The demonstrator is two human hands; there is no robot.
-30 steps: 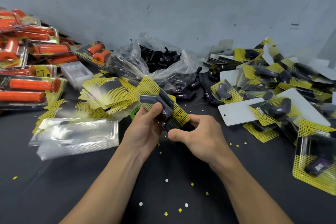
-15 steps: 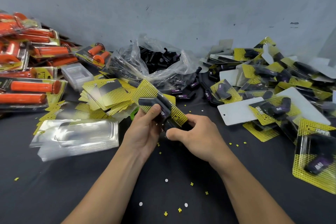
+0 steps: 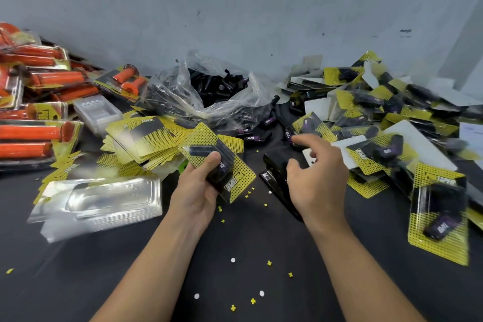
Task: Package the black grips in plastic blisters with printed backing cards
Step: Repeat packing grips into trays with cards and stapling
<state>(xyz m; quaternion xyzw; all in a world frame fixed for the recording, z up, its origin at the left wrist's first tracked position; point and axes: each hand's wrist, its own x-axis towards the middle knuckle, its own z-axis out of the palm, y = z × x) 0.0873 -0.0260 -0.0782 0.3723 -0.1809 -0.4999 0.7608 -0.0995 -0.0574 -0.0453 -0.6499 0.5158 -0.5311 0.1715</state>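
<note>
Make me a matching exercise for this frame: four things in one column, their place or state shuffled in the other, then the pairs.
1 left hand
2 right hand
3 stack of empty blisters
4 clear bag of black grips

A farthest back, centre
B holds a carded pack
C holds nothing, above the black tool
D lying left of both hands

Pairs: 1-B, 2-C, 3-D, 4-A

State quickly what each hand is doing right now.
Left hand: holding a blister pack with a black grip on its yellow card.
Right hand: open, holding nothing, above the black stapler.
</note>
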